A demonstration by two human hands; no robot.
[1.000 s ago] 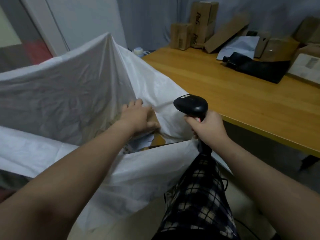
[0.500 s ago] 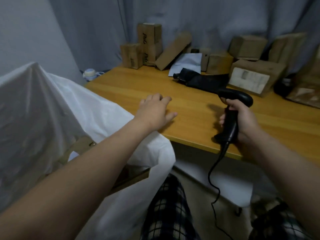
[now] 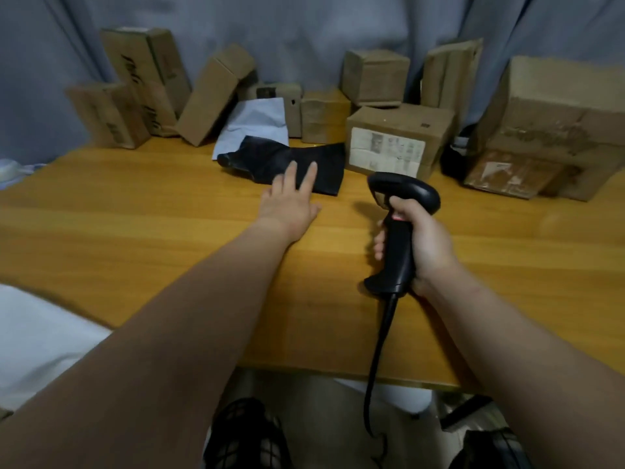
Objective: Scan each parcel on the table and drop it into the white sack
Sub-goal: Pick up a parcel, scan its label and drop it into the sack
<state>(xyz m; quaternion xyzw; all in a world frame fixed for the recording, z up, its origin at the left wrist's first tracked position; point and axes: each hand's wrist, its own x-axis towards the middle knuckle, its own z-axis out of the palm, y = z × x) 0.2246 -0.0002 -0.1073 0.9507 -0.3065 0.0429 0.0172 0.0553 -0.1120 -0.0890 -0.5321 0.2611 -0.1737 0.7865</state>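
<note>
Parcels crowd round the black mailer bag point(image 3: 270, 157) on the wooden table point(image 3: 135, 214): a white mailer point(image 3: 257, 123) behind it, a labelled cardboard box point(image 3: 389, 147) just to its right. In the head view I see my left hand point(image 3: 291, 201) flat, fingers straight, their tips over the bag's near edge. I cannot tell whether they press on it. Right of the bag and nearer me, my right hand point(image 3: 422, 242) is wrapped round the handle of the black barcode scanner point(image 3: 402, 211). The white sack point(image 3: 40, 333) lies well to the bag's left, nearest me.
</note>
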